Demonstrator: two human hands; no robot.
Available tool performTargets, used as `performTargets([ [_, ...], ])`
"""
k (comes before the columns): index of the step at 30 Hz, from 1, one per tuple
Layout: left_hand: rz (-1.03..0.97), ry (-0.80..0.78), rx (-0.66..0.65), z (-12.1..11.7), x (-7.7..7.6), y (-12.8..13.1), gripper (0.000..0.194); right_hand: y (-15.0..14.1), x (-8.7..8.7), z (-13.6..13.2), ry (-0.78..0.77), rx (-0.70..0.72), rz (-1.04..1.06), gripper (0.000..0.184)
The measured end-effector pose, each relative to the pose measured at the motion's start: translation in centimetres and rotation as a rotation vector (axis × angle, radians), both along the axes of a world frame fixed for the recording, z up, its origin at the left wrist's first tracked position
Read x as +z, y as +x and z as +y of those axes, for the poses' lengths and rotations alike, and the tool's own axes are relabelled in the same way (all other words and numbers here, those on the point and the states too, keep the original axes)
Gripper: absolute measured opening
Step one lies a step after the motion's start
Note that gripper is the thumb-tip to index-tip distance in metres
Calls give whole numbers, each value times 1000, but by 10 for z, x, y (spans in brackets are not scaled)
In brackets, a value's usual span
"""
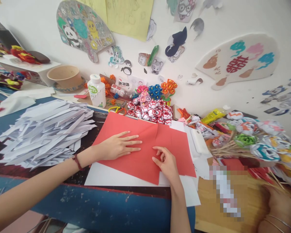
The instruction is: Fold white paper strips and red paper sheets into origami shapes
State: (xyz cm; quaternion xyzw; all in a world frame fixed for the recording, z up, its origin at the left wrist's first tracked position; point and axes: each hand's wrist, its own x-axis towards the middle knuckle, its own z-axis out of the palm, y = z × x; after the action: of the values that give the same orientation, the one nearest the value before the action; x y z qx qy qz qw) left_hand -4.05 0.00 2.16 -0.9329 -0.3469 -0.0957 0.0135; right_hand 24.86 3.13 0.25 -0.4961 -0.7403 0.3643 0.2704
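My left hand (116, 147) lies flat with spread fingers on a sheet of red paper (135, 126). My right hand (168, 163) is at the right edge of that sheet, fingers loosely bent, thumb and index finger apart with their tips on the paper. Beneath it, another red sheet (179, 149) sticks out to the right, partly under my right hand. White paper (111, 176) shows below the red sheets along the front.
Folded white paper strips (48, 129) are piled at left. Behind the red paper stand a white bottle (96, 90), scissors (117, 109) and red-and-white paper flowers (151, 111). More paper flowers on sticks (264, 150) lie at right, near another person's hand (281, 204).
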Motion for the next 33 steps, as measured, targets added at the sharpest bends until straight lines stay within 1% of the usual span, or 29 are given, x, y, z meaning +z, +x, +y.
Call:
performTargets([
  [3,-28,27,-15,-10,-3,15,45,0,0,0,-2,2,5,37],
  [6,-45,47,-22,-19,-10,32,46,0,-1,0,-8,1,10,37],
  [9,-55,37,-14,-23,-17,40,46,1,-1,0,-13,6,15,37],
  [13,-43,2,-16,-23,-20,40,47,1,-1,0,-8,6,22,37],
  [21,-65,-15,-22,-19,-15,34,47,3,-2,1,-11,22,14,37],
  [25,-63,-18,-23,-18,-14,33,47,3,-2,2,-16,22,31,32],
  [28,-79,-9,-25,-18,-14,33,47,1,-3,2,15,3,5,32],
  [33,-69,3,-32,-18,-15,32,48,-2,-4,1,51,15,-42,35],
])
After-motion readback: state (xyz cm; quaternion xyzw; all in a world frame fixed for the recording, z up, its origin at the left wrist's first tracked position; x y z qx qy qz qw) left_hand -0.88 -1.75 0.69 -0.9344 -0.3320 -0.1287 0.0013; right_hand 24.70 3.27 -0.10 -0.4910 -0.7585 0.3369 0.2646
